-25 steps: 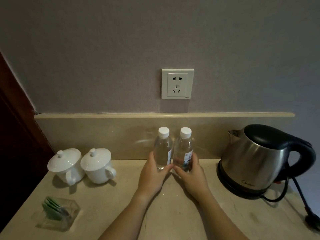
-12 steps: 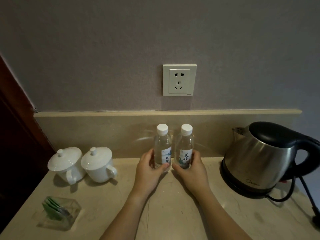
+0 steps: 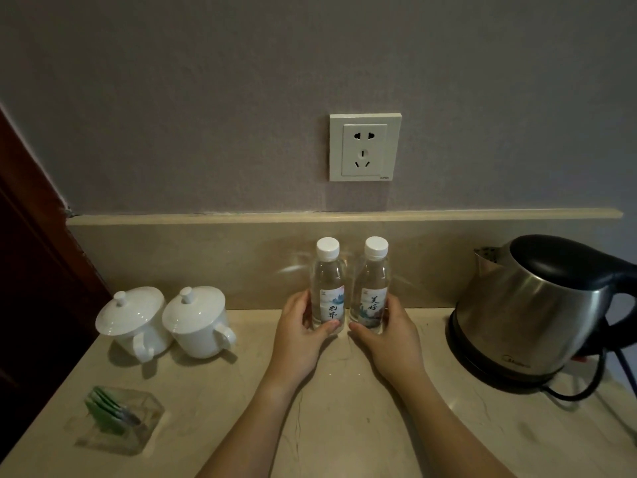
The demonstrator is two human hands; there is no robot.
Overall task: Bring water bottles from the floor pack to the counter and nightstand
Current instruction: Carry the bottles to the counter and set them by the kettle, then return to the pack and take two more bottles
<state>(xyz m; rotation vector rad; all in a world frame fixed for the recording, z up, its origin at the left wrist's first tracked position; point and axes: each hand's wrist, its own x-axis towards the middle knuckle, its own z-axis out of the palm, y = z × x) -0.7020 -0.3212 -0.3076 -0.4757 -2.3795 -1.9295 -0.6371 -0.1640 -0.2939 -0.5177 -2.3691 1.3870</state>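
Two bottles stand upright side by side on the counter (image 3: 344, 408), near the back wall. The left hand (image 3: 300, 336) wraps around the left bottle (image 3: 327, 288); the right hand (image 3: 389, 336) wraps around the right bottle (image 3: 372, 288). Their labels face the camera.

Two water bottles upright on the counter (image 3: 344, 408).
Left bottle (image 3: 327, 284) and right bottle (image 3: 371, 286): clear, white-capped, labelled, just beside each other at 12 o'clock, against the backsplash.
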